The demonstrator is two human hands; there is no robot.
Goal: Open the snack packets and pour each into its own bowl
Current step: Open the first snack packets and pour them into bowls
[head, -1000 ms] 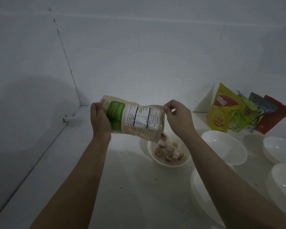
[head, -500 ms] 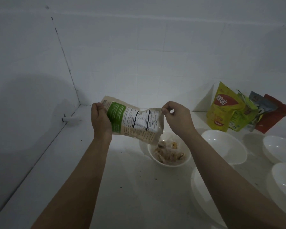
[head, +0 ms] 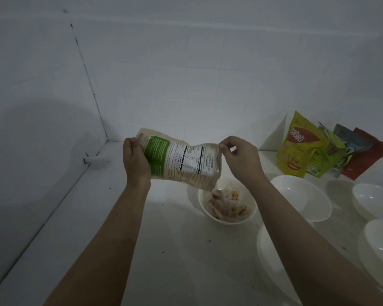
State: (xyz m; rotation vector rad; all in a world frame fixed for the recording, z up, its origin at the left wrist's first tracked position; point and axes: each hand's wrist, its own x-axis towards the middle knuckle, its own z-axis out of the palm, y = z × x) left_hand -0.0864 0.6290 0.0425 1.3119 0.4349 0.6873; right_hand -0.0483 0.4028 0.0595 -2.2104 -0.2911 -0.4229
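Observation:
I hold a beige snack packet [head: 186,161] with a green panel and a nutrition label sideways above the counter. My left hand [head: 135,161] grips its bottom end. My right hand [head: 239,159] pinches its upper corner by the open mouth. The mouth tilts down over a white bowl [head: 210,215], which holds brownish snack pieces [head: 227,206]. Against the back wall at the right lean a yellow packet [head: 299,146], a green packet [head: 325,157], a grey-blue packet [head: 346,146] and a red packet [head: 366,156].
Several empty white bowls stand on the white counter [head: 164,250]: one [head: 301,199] right of the filled bowl, two [head: 374,200] [head: 380,246] at the right edge, and one [head: 272,257] partly under my right forearm. White tiled walls meet in a corner at the left.
The packet has levelled a little and the falling snack pieces have settled in the bowl. Both hands keep their grip in nearly the same place.

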